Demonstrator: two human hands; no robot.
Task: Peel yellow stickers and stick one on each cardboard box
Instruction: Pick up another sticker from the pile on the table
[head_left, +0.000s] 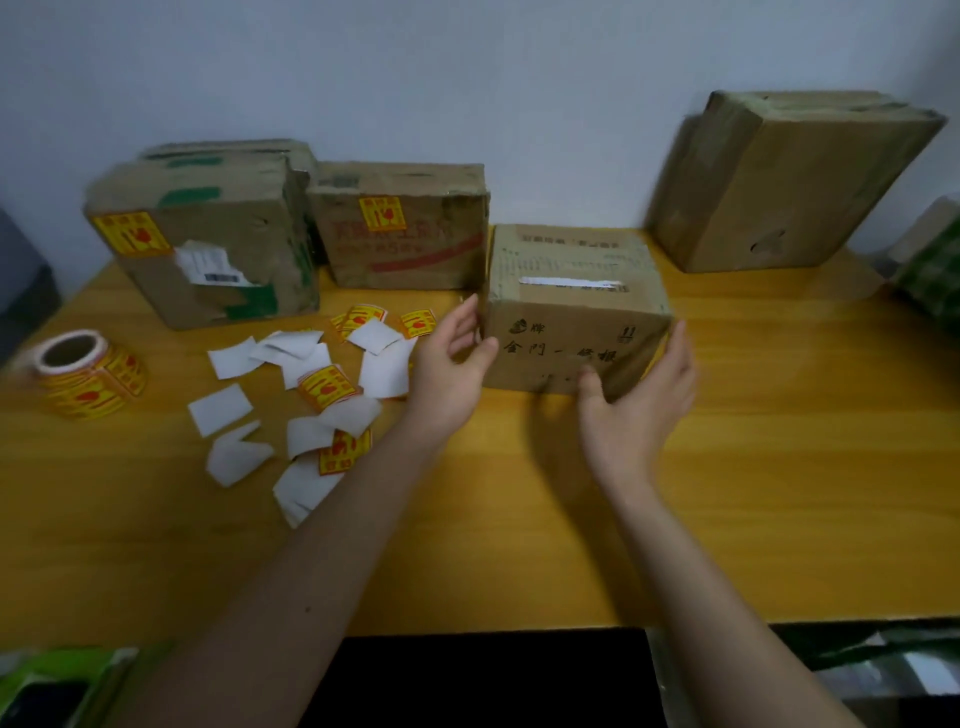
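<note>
A small cardboard box (574, 312) with black writing on its front stands mid-table, with no yellow sticker visible on it. My left hand (452, 358) touches its left side and my right hand (636, 395) cups its front right corner, fingers apart. Two boxes at the back left, the large one (208, 244) and the middle one (405, 234), each carry a yellow sticker. A tall box (789, 182) leans on the wall at the right, no sticker showing. The sticker roll (85, 374) lies at the far left.
Loose yellow stickers (327, 387) and several white backing papers (228, 410) litter the wooden table (779, 467) left of my hands. A green patterned object (932, 275) sits at the right edge. The table's front edge runs near the bottom.
</note>
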